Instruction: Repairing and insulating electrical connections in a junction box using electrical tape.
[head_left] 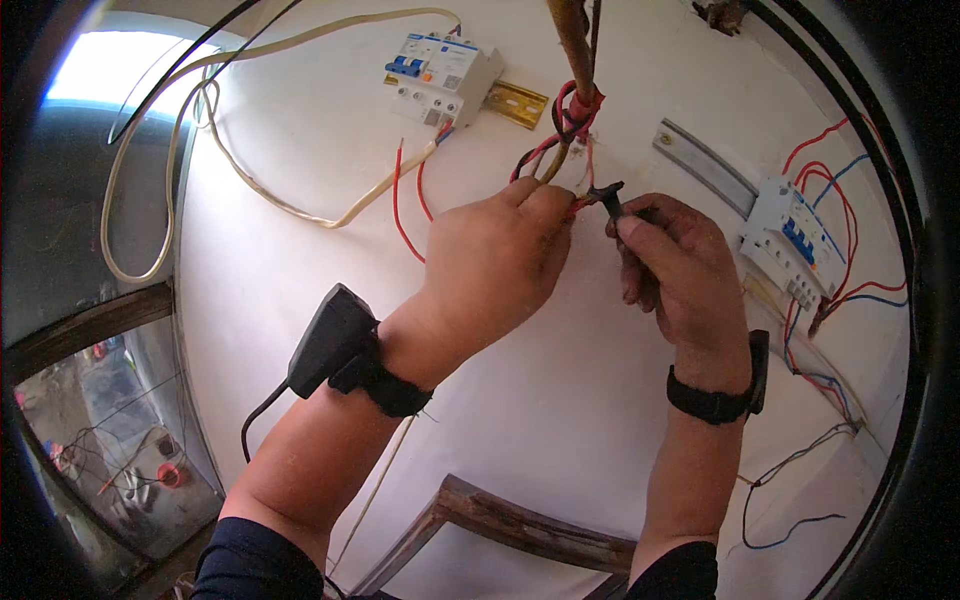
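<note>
My left hand (505, 245) is closed round electrical wires near the wall, its fingertips mostly hidden behind the knuckles. Red, black and brown wires (566, 125) come down to it from a thick cable (570, 40) at the top. Just right of that grip, a black strip (612, 198) that looks like electrical tape sits at a wire joint. My right hand (675, 265) pinches the strip's lower end between thumb and forefinger, with the other fingers curled. A loose red wire (397, 205) hangs left of my left hand.
A white circuit breaker (445, 85) sits by a brass rail (516, 103) at upper left, fed by a beige cable (270, 190). Another breaker (790, 240) with red and blue wires adjoins a silver rail (705, 165) at right. A wooden frame (530, 525) stands below my hands.
</note>
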